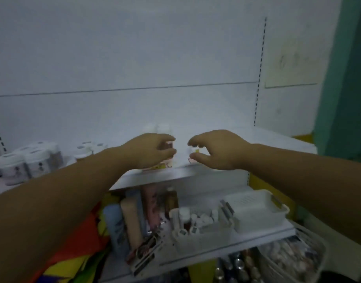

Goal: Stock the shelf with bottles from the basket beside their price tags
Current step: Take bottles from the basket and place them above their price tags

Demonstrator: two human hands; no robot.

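Note:
Both my hands reach over the white top shelf [277,139]. My left hand [151,150] curls around a small white bottle [165,162] with a pink and yellow label that stands on the shelf. My right hand [214,150] has thumb and fingers pinched on another small white bottle [195,151], mostly hidden by the fingers. The picture is blurred, so the labels and any price tags cannot be read. A white basket [310,268] with several bottles sits at the lower right.
White jars [30,162] stand in a group on the shelf's left end. The shelf below holds white trays [257,207] of small bottles and upright tubes [130,217]. A green wall [347,78] rises at the right.

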